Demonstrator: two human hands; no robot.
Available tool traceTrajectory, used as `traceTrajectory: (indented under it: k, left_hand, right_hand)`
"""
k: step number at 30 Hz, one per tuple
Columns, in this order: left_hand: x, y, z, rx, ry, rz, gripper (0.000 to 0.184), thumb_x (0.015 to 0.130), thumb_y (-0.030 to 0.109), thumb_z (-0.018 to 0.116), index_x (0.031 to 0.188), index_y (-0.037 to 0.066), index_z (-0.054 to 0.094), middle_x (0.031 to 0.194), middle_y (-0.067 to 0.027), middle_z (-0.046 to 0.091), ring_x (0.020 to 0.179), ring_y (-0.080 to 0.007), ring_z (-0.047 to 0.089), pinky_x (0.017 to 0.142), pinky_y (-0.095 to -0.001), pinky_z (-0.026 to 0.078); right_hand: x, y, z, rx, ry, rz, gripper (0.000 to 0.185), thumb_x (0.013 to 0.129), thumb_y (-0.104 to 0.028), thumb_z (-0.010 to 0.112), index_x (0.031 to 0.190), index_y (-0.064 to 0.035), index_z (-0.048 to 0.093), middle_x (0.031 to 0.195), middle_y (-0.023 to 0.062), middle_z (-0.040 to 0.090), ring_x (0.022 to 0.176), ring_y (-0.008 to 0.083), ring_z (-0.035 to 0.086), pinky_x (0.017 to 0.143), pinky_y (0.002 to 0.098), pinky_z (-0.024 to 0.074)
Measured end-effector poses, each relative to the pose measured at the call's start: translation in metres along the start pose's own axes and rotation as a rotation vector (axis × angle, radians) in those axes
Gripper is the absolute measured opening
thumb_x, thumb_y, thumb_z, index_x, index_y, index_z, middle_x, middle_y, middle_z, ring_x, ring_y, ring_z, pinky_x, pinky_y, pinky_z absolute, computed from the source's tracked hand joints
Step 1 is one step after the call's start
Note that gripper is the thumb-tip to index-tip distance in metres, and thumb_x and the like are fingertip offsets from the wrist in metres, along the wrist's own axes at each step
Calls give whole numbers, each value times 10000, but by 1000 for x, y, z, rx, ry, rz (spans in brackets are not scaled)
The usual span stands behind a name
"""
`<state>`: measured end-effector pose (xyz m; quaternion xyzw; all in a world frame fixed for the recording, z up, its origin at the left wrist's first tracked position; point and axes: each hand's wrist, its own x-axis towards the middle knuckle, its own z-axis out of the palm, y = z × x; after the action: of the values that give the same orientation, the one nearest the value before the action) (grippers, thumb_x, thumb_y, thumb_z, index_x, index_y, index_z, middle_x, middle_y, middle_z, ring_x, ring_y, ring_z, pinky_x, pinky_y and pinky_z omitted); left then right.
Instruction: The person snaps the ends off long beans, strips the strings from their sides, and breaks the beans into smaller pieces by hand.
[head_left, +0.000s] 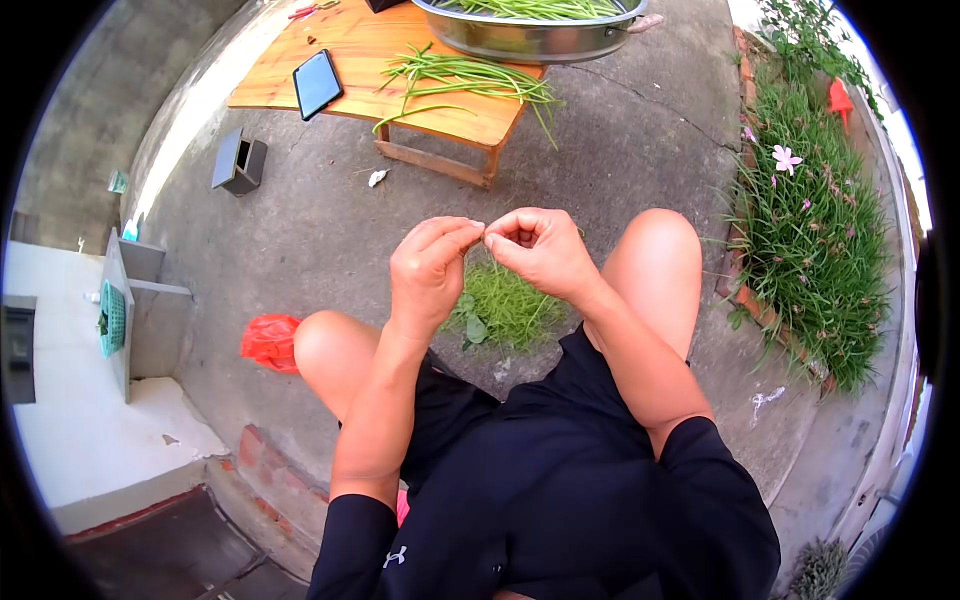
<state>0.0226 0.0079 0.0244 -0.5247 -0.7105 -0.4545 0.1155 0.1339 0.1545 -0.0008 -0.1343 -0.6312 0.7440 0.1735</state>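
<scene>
My left hand (432, 268) and my right hand (543, 252) meet at their fingertips above my lap, between my knees. Both are closed in a pinch; whatever lies between the fingers is too small or hidden to make out. On the ground below and behind them is a pile of thin green trimmings (512, 305) with a few broader leaves at its left side. Farther forward, a loose bunch of long green stems (470, 80) lies on a low wooden table (345, 45), some tips hanging over the edge.
A metal basin (540, 38) of green stems stands on the table's far right, near a dark tablet (317, 84). A grey box (239, 163) and a red plastic bag (270, 342) sit on the concrete at left. A brick-edged flower bed (815, 230) runs along the right.
</scene>
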Motion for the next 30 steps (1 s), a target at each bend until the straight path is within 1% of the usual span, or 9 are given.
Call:
traceTrajectory:
  k: [3,6,9,12,15,16,21,24,30]
  left_hand:
    - [0,0,-1,23,9,48,257,746,-137,693,932,29,753,953,-123,737,887,-276,721,761,-335,586]
    - [-1,2,-2,22,-10,37,262,735,-140,690,927,26,751,951,-126,736,886,-282,719,761,-341,583]
    - [-2,2,-2,21,-31,26,246,766,-139,684,940,21,753,954,-129,739,874,-254,724,766,-326,586]
    - [-7,4,6,-232,-20,-217,233,811,-135,672,973,11,756,966,-132,744,869,-207,725,774,-304,590]
    - [-9,-1,9,-307,-34,-268,206,859,-120,663,1000,-2,756,982,-124,748,879,-177,719,781,-295,593]
    - [-10,-2,9,-363,-46,-327,193,869,-111,666,1005,-7,754,986,-122,748,884,-179,719,785,-298,595]
    - [-18,-10,19,-729,-49,-611,168,889,-63,697,1039,-10,750,1003,-107,746,886,-173,717,780,-298,606]
    - [-17,-7,17,-941,-55,-746,164,930,-16,678,1090,-33,713,1020,-119,733,914,-197,716,845,-337,622]
    - [-13,-11,12,-1134,-18,-871,151,963,25,644,1104,-8,689,1087,-127,713,983,-223,709,862,-361,623]
  right_hand:
    - [-1,1,3,25,9,3,96,876,-79,734,899,13,720,766,-21,674,674,24,585,607,204,500]
    - [-2,3,7,-7,47,-17,75,857,-60,733,871,10,710,757,-20,671,671,28,589,607,205,501]
    - [-3,2,7,-37,61,-11,64,846,-46,730,857,9,701,756,-14,670,666,29,585,599,206,495]
    - [1,3,6,67,58,26,55,840,-35,722,856,9,693,766,1,670,664,40,581,594,213,487]
    - [4,3,2,202,15,111,47,850,-26,701,882,3,682,802,17,668,695,62,589,641,227,493]
    - [4,3,0,242,-6,146,48,855,-24,692,894,-1,678,817,21,667,710,70,594,665,233,497]
    - [2,-3,-1,316,-20,206,49,872,-50,678,889,-6,665,803,29,655,677,91,587,646,243,491]
    - [3,-1,-2,342,-5,214,44,860,-41,682,865,-4,660,800,32,655,671,96,576,638,248,485]
    - [4,7,-3,429,-19,214,56,866,-49,682,870,-5,647,812,38,650,695,119,605,681,265,513]
